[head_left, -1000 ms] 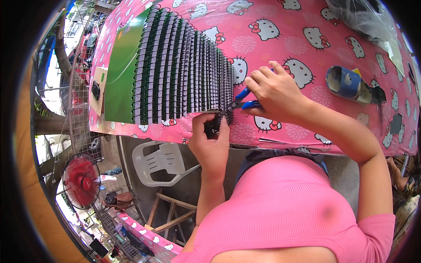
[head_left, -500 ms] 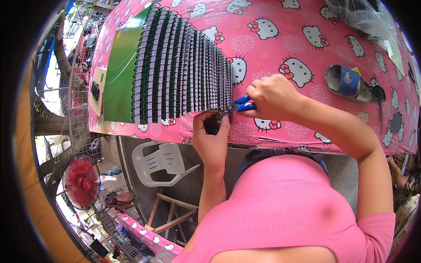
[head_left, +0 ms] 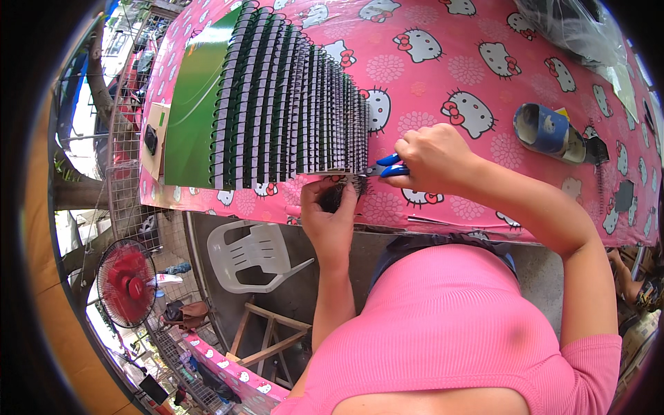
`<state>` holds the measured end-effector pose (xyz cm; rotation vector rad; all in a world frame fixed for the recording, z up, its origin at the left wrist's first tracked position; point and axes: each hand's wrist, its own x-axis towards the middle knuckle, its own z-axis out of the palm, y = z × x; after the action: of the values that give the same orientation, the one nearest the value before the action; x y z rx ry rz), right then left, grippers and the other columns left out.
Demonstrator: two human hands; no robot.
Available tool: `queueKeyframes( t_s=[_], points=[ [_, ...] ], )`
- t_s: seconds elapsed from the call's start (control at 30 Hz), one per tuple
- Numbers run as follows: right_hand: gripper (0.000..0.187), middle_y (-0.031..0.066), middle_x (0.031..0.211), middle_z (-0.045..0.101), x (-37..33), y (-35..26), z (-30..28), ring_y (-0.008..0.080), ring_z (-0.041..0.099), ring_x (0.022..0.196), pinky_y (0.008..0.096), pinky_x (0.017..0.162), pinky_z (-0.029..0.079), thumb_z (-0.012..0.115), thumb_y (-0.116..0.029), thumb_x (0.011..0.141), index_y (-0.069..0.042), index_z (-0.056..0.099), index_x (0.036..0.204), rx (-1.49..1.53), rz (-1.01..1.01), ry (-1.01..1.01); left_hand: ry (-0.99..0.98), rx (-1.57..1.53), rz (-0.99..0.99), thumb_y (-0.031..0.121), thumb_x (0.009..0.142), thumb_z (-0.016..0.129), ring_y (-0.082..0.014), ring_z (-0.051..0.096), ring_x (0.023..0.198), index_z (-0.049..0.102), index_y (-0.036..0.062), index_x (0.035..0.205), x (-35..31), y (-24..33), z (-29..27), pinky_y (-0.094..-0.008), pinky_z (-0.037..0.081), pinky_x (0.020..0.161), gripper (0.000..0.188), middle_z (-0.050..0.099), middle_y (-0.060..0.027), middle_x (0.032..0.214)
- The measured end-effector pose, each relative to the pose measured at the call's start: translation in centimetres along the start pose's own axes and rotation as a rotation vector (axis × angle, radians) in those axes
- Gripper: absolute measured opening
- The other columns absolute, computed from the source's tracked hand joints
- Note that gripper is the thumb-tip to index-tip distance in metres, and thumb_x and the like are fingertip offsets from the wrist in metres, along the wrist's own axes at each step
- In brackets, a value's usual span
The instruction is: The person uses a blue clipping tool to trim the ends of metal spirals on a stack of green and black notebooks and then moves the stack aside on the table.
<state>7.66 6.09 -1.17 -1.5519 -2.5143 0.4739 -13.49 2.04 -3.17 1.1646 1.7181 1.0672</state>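
Note:
A fanned row of spiral-bound notebooks point(head_left: 283, 111) with dark coils and a green cover at its left end lies on the table. My right hand point(head_left: 436, 155) is closed round blue-handled pliers point(head_left: 393, 171), their jaws at the near right corner of the row, by the coil ends. My left hand point(head_left: 330, 218) grips the near edge of the notebooks at that same corner, thumb and fingers curved up against it. Between thumb and fingers shows a dark, bristly patch point(head_left: 330, 199), perhaps coil ends; I cannot tell exactly.
A pink patterned cloth point(head_left: 418, 90) covers the table. To the right lies a blue and grey cylindrical object point(head_left: 546, 131); clear plastic point(head_left: 574, 34) sits at the far right. Below the table's left side stand a white plastic chair point(head_left: 252, 256), a wooden frame point(head_left: 270, 339) and a red fan point(head_left: 128, 283).
My right hand and the pliers have shifted slightly right and nearer me, still at the notebook corner. My left hand has slid a little left along the near edge.

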Motion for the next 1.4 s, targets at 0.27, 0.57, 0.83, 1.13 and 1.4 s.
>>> queueKeyframes(
  t_s=[0.27, 0.57, 0.83, 1.13, 1.4],
  points=[
    [0.051, 0.0085, 0.074, 0.061, 0.3, 0.8, 1.7, 0.0258, 0.063, 0.070, 0.0363, 0.067, 0.050, 0.072, -0.054, 0.072, -0.004, 0.062, 0.075, -0.115, -0.124, 0.266, -0.088, -0.172, -0.039, 0.005, 0.080, 0.076, -0.0128, 0.061, 0.082, 0.051, 0.0001, 0.104, -0.2, 0.5, 0.8, -0.0258, 0.050, 0.073, 0.035, 0.065, -0.0089, 0.093],
    [0.050, 0.0094, 0.084, 0.061, -0.6, 2.2, 2.0, 0.0246, 0.061, 0.084, 0.0387, 0.078, 0.048, 0.072, -0.052, 0.072, -0.004, 0.063, 0.083, -0.150, -0.113, 0.286, -0.058, -0.115, -0.038, 0.005, 0.078, 0.077, -0.0114, 0.060, 0.073, 0.053, -0.0008, 0.104, 0.1, -1.3, 0.6, -0.0232, 0.048, 0.062, 0.035, 0.064, -0.0091, 0.088],
    [0.053, 0.0096, 0.083, 0.061, 0.8, 0.2, 0.3, 0.0255, 0.062, 0.083, 0.0376, 0.078, 0.048, 0.072, -0.054, 0.071, -0.004, 0.061, 0.084, 0.057, 0.119, -0.291, -0.014, 0.040, 0.047, 0.011, 0.077, 0.079, -0.0122, 0.060, 0.073, 0.054, -0.0011, 0.104, 0.5, -2.8, 1.3, -0.0251, 0.049, 0.067, 0.039, 0.065, -0.0089, 0.087],
    [0.049, 0.0099, 0.072, 0.063, 0.7, 1.6, 3.3, 0.0272, 0.065, 0.069, 0.0386, 0.063, 0.051, 0.070, -0.053, 0.074, -0.005, 0.063, 0.073, -0.062, -0.094, 0.147, -0.063, -0.022, -0.042, 0.015, 0.075, 0.081, -0.0115, 0.061, 0.077, 0.058, -0.0004, 0.098, 0.2, -2.1, 1.2, -0.0251, 0.050, 0.070, 0.036, 0.066, -0.0065, 0.088],
    [0.048, 0.0091, 0.078, 0.063, -0.6, 2.0, 3.2, 0.0258, 0.064, 0.074, 0.0374, 0.066, 0.049, 0.071, -0.053, 0.074, -0.005, 0.064, 0.077, -0.157, -0.107, 0.218, -0.107, -0.060, -0.177, 0.018, 0.074, 0.082, -0.0105, 0.060, 0.073, 0.060, 0.0001, 0.100, 0.5, -2.8, 0.4, -0.0256, 0.050, 0.068, 0.038, 0.066, -0.0076, 0.088]
  ],
)
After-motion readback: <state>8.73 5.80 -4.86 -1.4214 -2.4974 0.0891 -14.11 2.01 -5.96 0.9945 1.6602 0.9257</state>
